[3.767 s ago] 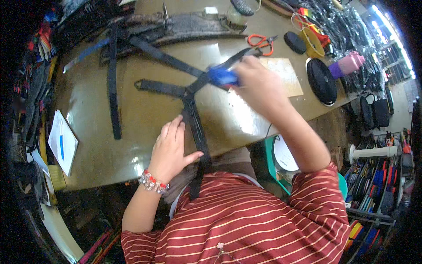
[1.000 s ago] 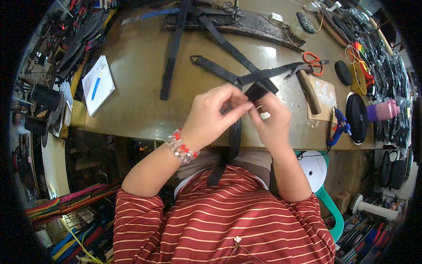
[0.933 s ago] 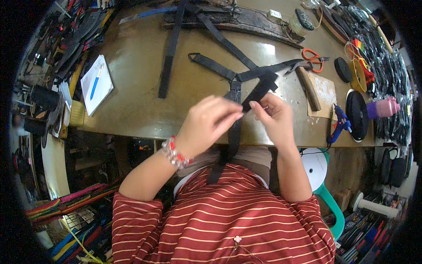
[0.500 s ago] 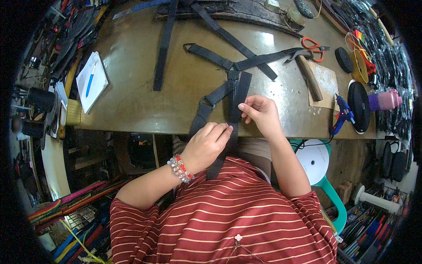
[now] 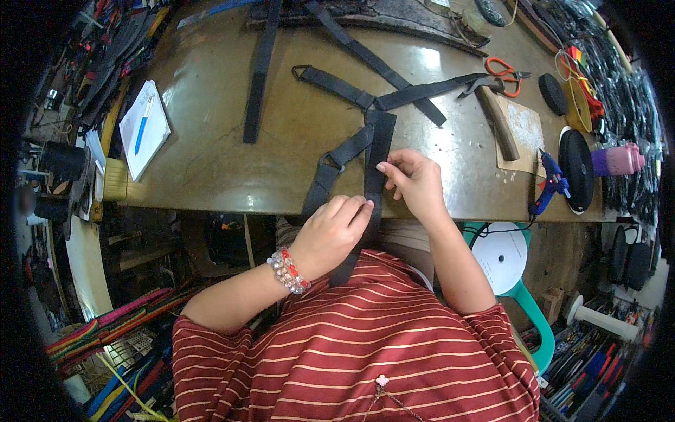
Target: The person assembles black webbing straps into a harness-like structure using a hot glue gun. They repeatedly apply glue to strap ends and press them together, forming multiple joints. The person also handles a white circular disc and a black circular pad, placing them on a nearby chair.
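A harness of black webbing straps lies on the table's near half, with a triangular ring on one arm and another ring lower down. Along its upright part runs a wide black strap, which hangs over the table edge toward my lap. My left hand, with a beaded bracelet on its wrist, pinches this strap at the edge of the table. Just right of the strap is my right hand, thumb and forefinger pressed together at its side edge. The fingertips hide whether it grips the strap.
Orange-handled cutters and a wooden-handled hammer lie on the right, near a blue glue gun and a black roll of strap. A notepad with a pen lies left. More black straps stretch across the far side.
The wide strap's top end has shifted left and now covers the upright webbing beneath it. My right hand has moved very slightly left; my left hand stays put.
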Tool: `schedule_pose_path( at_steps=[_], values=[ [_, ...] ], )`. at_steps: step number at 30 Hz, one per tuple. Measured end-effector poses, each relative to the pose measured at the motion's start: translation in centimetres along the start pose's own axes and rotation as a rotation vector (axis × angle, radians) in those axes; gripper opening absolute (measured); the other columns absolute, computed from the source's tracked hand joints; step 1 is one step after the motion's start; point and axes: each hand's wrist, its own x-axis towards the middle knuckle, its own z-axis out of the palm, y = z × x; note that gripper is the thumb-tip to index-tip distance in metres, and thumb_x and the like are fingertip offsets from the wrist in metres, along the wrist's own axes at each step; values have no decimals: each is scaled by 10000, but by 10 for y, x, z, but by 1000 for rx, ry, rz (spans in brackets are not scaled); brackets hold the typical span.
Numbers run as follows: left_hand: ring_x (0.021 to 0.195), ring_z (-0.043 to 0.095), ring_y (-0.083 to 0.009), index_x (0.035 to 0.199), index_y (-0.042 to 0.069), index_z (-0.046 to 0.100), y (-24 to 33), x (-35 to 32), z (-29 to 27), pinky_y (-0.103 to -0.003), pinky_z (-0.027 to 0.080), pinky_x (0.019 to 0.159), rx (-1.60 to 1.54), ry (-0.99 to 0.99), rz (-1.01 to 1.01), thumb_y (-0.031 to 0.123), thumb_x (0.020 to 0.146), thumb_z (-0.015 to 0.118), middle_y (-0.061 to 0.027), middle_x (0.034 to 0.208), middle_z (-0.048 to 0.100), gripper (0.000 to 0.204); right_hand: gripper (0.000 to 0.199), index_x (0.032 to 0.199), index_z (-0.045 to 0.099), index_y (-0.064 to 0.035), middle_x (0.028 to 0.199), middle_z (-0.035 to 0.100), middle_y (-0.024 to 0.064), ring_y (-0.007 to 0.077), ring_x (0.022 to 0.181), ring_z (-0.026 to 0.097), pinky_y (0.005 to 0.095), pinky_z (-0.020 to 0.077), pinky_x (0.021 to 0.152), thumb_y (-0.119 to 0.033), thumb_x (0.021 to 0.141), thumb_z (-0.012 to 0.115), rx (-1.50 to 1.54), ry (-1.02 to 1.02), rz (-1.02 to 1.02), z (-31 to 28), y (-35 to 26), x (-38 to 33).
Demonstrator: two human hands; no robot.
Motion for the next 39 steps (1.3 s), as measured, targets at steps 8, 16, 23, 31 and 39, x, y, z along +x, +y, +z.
schedule_pose_path(
  at_steps=[8, 16, 23, 31, 39],
  values=[
    [901, 549, -207, 1042, -29, 595, -1, 4, -2, -295, 499, 775, 35, -20, 24, 88, 800, 556, -132, 1200, 556, 272, 136, 859, 646, 27, 775, 607, 93, 141, 534, 615, 277, 461, 427, -59, 787, 723, -93, 33, -76, 2, 1, -2],
    [896, 544, -211, 1038, -19, 590, -1, 7, -4, -307, 498, 769, 54, -60, 35, 99, 797, 572, -137, 1212, 553, 269, 162, 877, 607, 12, 811, 552, 63, 78, 525, 576, 224, 420, 393, -5, 773, 730, -155, 101, -124, 6, 1, -1],
    [910, 560, -261, 1045, -16, 595, -2, 9, -7, -347, 493, 822, -11, -115, 16, 87, 778, 596, -139, 1187, 563, 286, 402, 1107, 657, -109, 903, 514, 94, 166, 601, 558, 316, 486, 599, -37, 723, 749, -232, 129, -182, 9, -6, -3],
    [771, 638, -259, 949, 21, 642, -72, 77, -8, -329, 525, 712, -314, 172, -190, 106, 846, 627, -130, 901, 617, 135, 395, 1127, 673, -127, 902, 522, 138, 274, 719, 572, 364, 493, 693, -66, 741, 728, -347, 46, -221, 6, -4, 3],
    [774, 619, -278, 908, 45, 633, -88, 107, 18, -368, 511, 698, -399, 177, -308, 130, 815, 672, -120, 876, 576, 132, 382, 1124, 673, -117, 914, 529, 150, 318, 793, 584, 391, 490, 745, -79, 747, 725, -332, 26, -179, 5, -5, 3]
  ],
)
